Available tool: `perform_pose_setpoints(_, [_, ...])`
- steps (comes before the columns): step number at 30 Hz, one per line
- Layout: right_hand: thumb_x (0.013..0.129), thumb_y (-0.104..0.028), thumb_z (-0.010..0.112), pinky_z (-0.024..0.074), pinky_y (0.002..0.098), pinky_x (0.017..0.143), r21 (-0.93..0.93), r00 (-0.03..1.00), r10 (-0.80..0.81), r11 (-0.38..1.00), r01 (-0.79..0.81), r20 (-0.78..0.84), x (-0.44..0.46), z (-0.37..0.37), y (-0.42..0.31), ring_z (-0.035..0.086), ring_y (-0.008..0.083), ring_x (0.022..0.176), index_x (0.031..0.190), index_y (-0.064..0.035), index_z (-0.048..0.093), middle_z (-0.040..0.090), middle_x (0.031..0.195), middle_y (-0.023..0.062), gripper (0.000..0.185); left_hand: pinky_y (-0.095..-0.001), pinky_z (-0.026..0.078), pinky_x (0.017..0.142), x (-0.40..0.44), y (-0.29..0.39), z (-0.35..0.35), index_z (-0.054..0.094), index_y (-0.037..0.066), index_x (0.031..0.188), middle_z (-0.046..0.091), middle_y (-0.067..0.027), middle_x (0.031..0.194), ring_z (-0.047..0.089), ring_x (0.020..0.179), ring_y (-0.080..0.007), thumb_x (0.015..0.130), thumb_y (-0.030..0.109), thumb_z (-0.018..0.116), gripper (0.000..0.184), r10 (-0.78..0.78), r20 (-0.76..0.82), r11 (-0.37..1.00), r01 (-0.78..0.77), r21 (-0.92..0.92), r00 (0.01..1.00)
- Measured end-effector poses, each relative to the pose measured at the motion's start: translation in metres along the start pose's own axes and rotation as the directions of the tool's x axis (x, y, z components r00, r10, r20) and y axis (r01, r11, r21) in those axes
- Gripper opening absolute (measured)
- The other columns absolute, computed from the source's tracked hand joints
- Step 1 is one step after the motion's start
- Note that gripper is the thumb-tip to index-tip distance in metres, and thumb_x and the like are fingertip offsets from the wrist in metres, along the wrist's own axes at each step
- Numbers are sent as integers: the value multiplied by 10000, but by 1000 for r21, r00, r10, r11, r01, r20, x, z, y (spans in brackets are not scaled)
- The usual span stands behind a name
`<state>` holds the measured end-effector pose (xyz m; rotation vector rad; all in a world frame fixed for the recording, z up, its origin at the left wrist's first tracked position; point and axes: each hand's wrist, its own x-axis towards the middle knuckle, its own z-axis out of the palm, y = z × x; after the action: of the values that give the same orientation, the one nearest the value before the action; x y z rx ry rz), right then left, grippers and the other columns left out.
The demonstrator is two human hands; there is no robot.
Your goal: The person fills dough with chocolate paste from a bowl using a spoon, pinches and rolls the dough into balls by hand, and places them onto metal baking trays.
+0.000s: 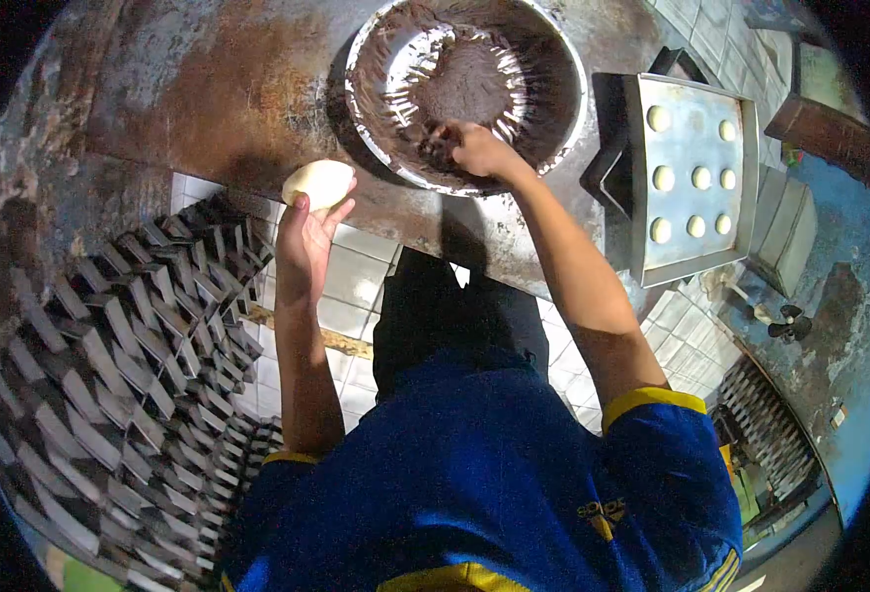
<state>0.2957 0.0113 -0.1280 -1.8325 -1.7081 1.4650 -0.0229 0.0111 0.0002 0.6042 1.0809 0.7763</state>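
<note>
My left hand [314,225] holds a pale, rounded piece of dough [318,183] just past the table's near edge, its thumb and fingers curled around the lower side. My right hand [479,151] reaches inside a large round metal bowl [374,148], near its front wall. The fingers there are curled in and smeared with dark brown paste [464,87], with a clump of it at the fingertips. That paste covers the bowl's bottom and streaks its walls, where bare metal shows through in places.
A metal tray [696,94] with several pale dough balls [701,178] stands right of the bowl. Both sit on a worn, brown-stained table [208,89]. Stacked metal racks or pans [129,345] fill the lower left. White floor tiles [356,276] show below the table.
</note>
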Motion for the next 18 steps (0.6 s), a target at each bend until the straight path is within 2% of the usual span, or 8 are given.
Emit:
perform_pose_setpoints(2, [887, -81, 594, 566, 521, 967, -33, 995, 45, 998, -48, -84, 1, 10, -5, 691, 479, 1143, 1271, -47, 671, 709, 1217, 295, 394, -540, 364, 1215, 1, 1, 3, 454, -44, 1513, 581, -242, 1488, 546, 1419, -397, 1076, 479, 522, 685, 16, -1, 1000, -16, -21, 1000])
perform_pose_setpoints(4, [941, -97, 542, 566, 535, 967, -259, 968, 153, 945, -202, -197, 7, 25, -2, 690, 471, 1151, 1302, -65, 641, 709, 1231, 290, 376, -568, 322, 1262, 3, 5, 9, 386, -50, 1554, 500, -270, 1560, 479, 1471, -435, 1103, 434, 451, 665, -52, -29, 987, 47, -156, 998])
perform_pose_setpoints(8, [1022, -168, 395, 544, 576, 1002, -208, 981, 78, 971, -115, -176, 20, 54, 18, 696, 465, 1143, 1324, -39, 628, 702, 1241, 309, 403, -562, 314, 1268, 1, 9, 16, 387, -61, 1553, 490, -276, 1570, 461, 1483, -447, 1106, 427, 420, 663, -86, -31, 978, 78, -192, 996])
perform_pose_setpoints(10, [997, -155, 433, 519, 583, 1020, -198, 983, 101, 971, -131, -156, 31, 50, 24, 683, 462, 1189, 1329, -27, 654, 691, 1258, 324, 419, -544, 318, 1252, -1, 10, 18, 426, -67, 1528, 514, -270, 1552, 511, 1448, -426, 1103, 508, 400, 715, -81, -39, 980, 73, -184, 996])
perform_pose_setpoints(12, [918, -90, 529, 587, 457, 798, -13, 987, -34, 999, 37, 156, 44, 30, 33, 737, 339, 889, 1380, 13, 621, 762, 1010, 232, 481, -539, 323, 1250, -1, 9, 16, 424, -71, 1529, 518, -276, 1547, 514, 1444, -427, 1109, 504, 376, 714, -80, -34, 984, 73, -163, 996])
perform_pose_setpoints(13, [962, -81, 532, 499, 305, 624, 518, 889, 151, 765, -382, 432, 26, 4, -3, 585, 139, 715, 1375, -31, 650, 697, 951, 67, 432, -535, 328, 1248, -1, 10, 15, 423, -75, 1531, 522, -281, 1542, 517, 1440, -429, 1115, 501, 353, 714, -78, -28, 987, 74, -145, 997])
perform_pose_setpoints(16, [1009, -76, 517, 401, 219, 600, 609, 901, 24, 728, -313, 434, -1, -28, -43, 463, 55, 700, 1339, -59, 675, 623, 957, -13, 366, -537, 324, 1268, 0, 17, 18, 384, -63, 1557, 487, -289, 1569, 487, 1460, -450, 1109, 514, 353, 731, -121, 3, 979, 120, -167, 993])
perform_pose_setpoints(18, [1022, -85, 538, 421, 220, 655, 637, 938, -99, 757, -146, 333, -27, -43, -76, 493, 68, 747, 1325, -67, 684, 642, 984, 1, 337, -526, 336, 1252, -2, 22, 25, 411, -75, 1536, 525, -280, 1537, 512, 1440, -432, 1114, 546, 329, 756, -96, 13, 985, 97, -146, 995])
